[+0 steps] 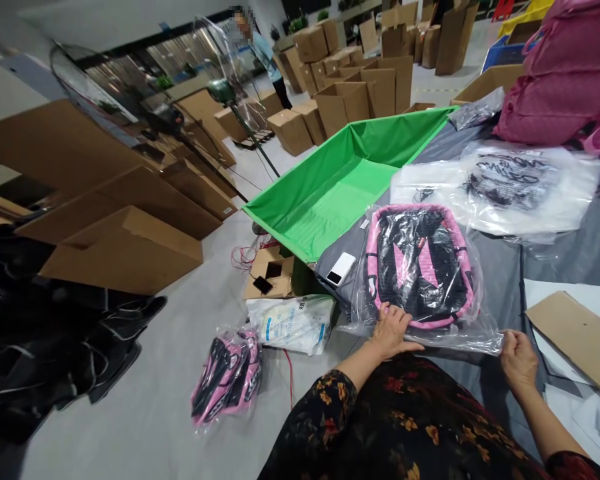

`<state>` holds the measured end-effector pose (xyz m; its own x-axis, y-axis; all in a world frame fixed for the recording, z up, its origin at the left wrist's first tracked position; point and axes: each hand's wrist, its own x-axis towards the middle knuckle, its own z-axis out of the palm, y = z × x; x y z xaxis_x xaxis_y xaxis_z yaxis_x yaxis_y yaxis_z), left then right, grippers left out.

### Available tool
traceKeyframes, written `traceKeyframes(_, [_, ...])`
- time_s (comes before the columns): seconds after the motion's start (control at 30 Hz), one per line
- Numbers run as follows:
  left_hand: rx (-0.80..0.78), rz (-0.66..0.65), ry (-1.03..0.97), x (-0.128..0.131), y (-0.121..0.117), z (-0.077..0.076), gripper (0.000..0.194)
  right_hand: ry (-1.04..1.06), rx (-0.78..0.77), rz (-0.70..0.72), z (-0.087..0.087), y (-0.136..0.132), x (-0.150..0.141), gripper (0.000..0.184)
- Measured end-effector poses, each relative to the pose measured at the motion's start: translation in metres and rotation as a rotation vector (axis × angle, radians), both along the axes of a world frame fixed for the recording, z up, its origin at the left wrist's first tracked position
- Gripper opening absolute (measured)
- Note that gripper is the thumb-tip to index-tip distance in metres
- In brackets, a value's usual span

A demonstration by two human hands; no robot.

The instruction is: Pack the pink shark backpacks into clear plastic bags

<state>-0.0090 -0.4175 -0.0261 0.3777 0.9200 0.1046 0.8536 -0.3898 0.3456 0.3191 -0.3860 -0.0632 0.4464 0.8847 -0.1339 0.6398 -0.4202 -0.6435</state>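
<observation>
A pink and black backpack (433,267) lies inside a clear plastic bag (480,337) on the grey-covered table in front of me. My left hand (393,331) rests on the near edge of the plastic, fingers spread and thumb out to the side, touching the lower left of the pack. At the bag's near right corner, my right hand (520,360) is closed, pinching the plastic edge. The bag's opening cannot be clearly made out.
A green fabric bin (325,207) adjoins the table beyond a white power bank (341,269). White printed plastic bags (520,190) and stacked pink backpacks (565,87) sit at right, cardboard (575,333) nearer. A wrapped pink-black backpack (227,377) lies on the floor. A person (265,57) stands among cartons.
</observation>
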Motion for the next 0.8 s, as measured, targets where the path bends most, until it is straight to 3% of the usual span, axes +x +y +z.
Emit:
traceKeyframes(0.3, [-0.128,-0.022,0.021,-0.001,-0.004,0.003,0.026,0.028,0.04,0.008,-0.002,0.0,0.002,0.034])
traceKeyframes(0.47, [-0.203,-0.09,0.013,-0.006,0.004,0.006,0.028,0.029,0.074,0.025,-0.001,-0.004,0.004,0.036])
traceKeyframes(0.67, [-0.29,0.006,-0.032,-0.005,0.034,-0.003,0.033,0.033,0.078,0.007,0.006,-0.003,0.009,0.038])
traceKeyframes(0.8, [-0.368,0.016,-0.083,-0.008,0.044,-0.007,0.033,0.019,0.063,0.002,0.001,0.009,0.012,0.032])
